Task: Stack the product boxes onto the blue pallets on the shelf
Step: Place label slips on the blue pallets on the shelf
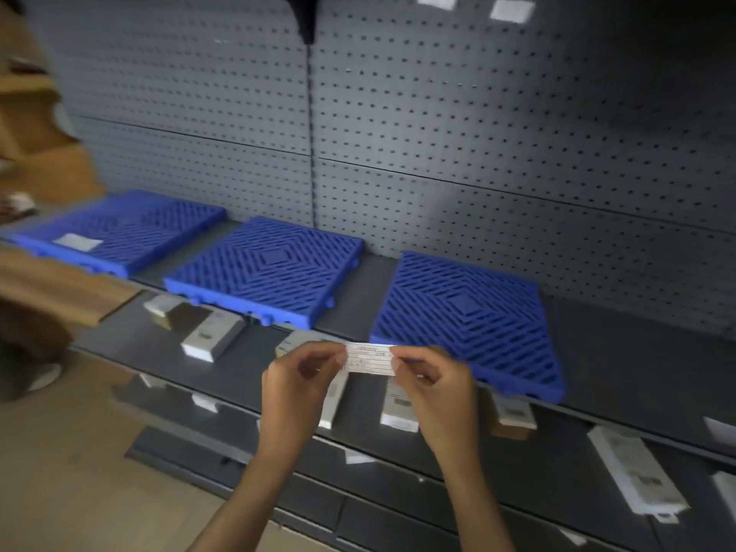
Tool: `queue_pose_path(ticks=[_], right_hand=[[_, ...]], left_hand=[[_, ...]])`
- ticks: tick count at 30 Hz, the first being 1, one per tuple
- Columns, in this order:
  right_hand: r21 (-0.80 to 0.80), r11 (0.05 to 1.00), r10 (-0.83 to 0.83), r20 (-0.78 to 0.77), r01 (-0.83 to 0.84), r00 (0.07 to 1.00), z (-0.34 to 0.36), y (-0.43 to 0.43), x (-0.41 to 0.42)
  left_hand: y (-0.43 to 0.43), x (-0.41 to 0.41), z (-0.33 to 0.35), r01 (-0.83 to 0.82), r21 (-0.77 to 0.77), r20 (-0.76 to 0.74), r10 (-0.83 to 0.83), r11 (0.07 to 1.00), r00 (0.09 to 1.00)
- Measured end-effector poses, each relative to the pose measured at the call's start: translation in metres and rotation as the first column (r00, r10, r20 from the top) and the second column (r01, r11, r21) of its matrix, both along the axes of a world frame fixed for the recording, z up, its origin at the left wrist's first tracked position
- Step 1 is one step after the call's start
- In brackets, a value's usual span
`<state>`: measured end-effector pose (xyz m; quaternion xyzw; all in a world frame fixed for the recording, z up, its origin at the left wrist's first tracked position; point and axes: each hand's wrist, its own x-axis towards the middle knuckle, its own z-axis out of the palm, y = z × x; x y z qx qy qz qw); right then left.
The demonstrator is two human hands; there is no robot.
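A: Any room on the shelf (637, 352)?
B: Yes, to the right of the right pallet (466, 312). Its corner sits near the front edge.
A: The hands?
B: The left hand (296, 386) and right hand (434, 386) each pinch one end of a paper slip (368, 358), stretched sideways.
A: The boxes?
B: One white box (213, 336) lies by the front edge, left of the hands, slanting toward the back.

The left pallet (119, 233), middle pallet (267, 268) and right pallet (462, 312) were blue, slotted in concentric diamonds. The pegboard (478, 133) was grey with a dark hole grid. The shelf (637, 352) was dark grey. The label (368, 358) was white with printed lines.
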<state>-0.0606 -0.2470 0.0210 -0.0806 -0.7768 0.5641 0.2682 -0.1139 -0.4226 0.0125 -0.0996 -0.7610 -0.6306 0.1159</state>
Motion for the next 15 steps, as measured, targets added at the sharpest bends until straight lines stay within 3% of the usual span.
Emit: queue_pose_path(ticks=[7,15], right_hand=[[0.122,0.989,0.091,-0.009,-0.089,0.996,-0.004,-0.082,-0.065],[0.243,0.967,0.094,-0.062,-0.076,0.994,-0.009,-0.127,-0.15]], left_hand=[[-0.091,-0.049,0.004,-0.095,-0.087,-0.02,0.094,0.992,0.995],[-0.134,-0.131,0.001,-0.197,-0.212,-0.126,0.173,0.957,0.977]])
